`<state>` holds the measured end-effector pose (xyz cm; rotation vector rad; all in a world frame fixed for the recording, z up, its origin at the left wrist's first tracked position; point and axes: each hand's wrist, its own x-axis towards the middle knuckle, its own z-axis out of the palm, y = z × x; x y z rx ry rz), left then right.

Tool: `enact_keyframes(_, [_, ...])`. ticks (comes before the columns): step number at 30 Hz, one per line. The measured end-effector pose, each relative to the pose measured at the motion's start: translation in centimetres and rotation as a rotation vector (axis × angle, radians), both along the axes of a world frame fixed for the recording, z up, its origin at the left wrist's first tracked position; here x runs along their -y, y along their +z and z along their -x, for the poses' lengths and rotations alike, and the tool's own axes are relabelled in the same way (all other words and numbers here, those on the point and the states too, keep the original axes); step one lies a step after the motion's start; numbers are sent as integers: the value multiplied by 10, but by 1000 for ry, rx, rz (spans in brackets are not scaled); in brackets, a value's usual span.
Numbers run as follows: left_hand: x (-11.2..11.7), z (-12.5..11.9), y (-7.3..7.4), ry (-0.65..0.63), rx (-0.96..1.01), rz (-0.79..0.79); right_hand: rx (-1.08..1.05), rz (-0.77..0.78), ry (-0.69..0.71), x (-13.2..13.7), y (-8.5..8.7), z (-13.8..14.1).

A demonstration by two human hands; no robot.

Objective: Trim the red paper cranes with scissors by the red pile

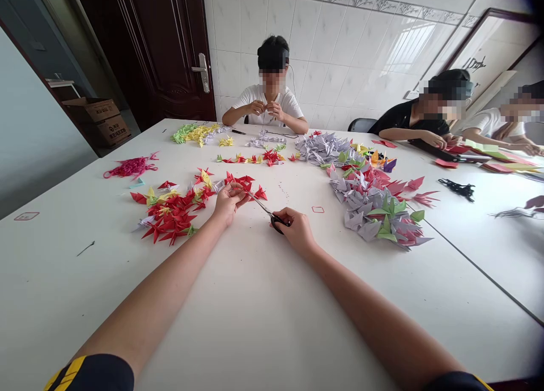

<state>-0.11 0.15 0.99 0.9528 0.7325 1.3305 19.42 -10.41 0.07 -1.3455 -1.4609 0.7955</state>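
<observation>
Gripping red origami cranes point(240, 181) in left hand point(229, 203), right hand point(296, 230) holding scissors point(266, 208), white table point(255, 323), tiled wall point(323, 56)

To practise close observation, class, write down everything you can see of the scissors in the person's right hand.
The scissors have slim, shiny metal blades and black handles that look like plastic. The right hand grips the handles, its fingers hiding part of them. The blades point diagonally up and away toward the left hand, and their tips reach the red paper cranes it holds. Whether the blades are open or closed is too small to tell, as is whether the handles touch the white table.
</observation>
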Motion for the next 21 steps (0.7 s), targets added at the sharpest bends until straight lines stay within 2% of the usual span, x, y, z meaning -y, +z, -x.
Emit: enact_keyframes(21, [-2, 0, -3, 11, 11, -4, -64, 41, 33, -1, 1, 1])
